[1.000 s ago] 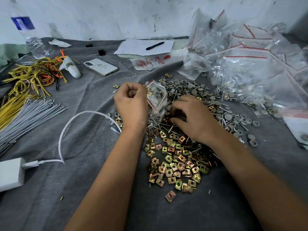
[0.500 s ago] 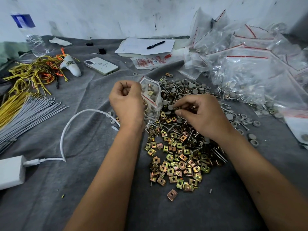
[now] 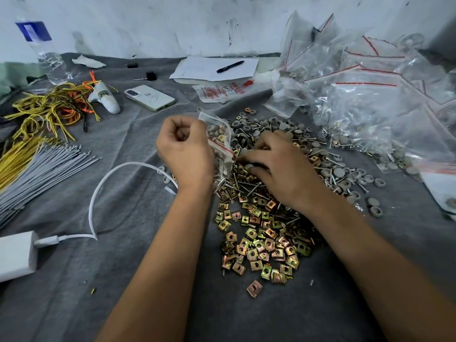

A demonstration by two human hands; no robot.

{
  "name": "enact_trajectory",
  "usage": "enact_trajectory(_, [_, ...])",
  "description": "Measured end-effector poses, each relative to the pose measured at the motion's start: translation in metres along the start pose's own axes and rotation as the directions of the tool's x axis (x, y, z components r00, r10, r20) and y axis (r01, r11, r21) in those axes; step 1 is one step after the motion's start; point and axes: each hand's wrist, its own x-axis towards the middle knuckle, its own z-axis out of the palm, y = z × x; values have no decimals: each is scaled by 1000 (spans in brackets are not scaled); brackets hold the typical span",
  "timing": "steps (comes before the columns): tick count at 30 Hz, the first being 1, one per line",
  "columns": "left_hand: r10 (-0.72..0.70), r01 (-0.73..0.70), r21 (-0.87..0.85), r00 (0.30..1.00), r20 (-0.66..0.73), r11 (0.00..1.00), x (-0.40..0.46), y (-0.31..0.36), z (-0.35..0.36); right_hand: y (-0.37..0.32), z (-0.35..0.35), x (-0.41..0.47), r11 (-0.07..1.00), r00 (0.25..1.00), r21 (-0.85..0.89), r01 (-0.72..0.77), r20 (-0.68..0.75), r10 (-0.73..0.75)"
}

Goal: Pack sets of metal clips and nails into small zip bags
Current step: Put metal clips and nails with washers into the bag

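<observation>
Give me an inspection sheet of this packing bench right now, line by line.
Surface: grey cloth, wrinkled.
Job's things: small zip bag part filled; metal clips heaped loose; nails and grey caps scattered; filled bags piled far right.
Clutter: phone, pen on paper, water bottle.
Hands: left hand grips the bag; right hand pinches parts at its mouth.
Cables: white cable into charger; yellow wires; grey ties.
Surroundings: scuffed white wall.
</observation>
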Motion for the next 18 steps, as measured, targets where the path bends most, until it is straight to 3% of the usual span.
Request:
enact_trajectory(3, [-2,2,-6,1000,-1,1000,1,-2,0,-2,4,4,999,997,-44,19,73,-15])
enact_trajectory(8, [-10,9,37,1000,19,999,-1,-1,-1,5,3,1,999,999,40,-6,42,4])
enact_trajectory(11, [28,-26,197,1000,-9,980,-1,-4,-3,8,1,-5,990,999,130,-49,24,46])
enact_trajectory(13, [74,-64,363,997,-13,930,-3,-7,-3,10,-1,-6,980,997,189,-69,-22,75])
enact_trajectory(16, [144,-138,640,989,44,756,-8,-9,-1,10,-3,-8,958,983,267,-104,-121,141])
enact_trajectory(18, [152,-163,700,985,80,696,-8,-11,-1,9,-4,-8,941,969,318,-119,-168,180])
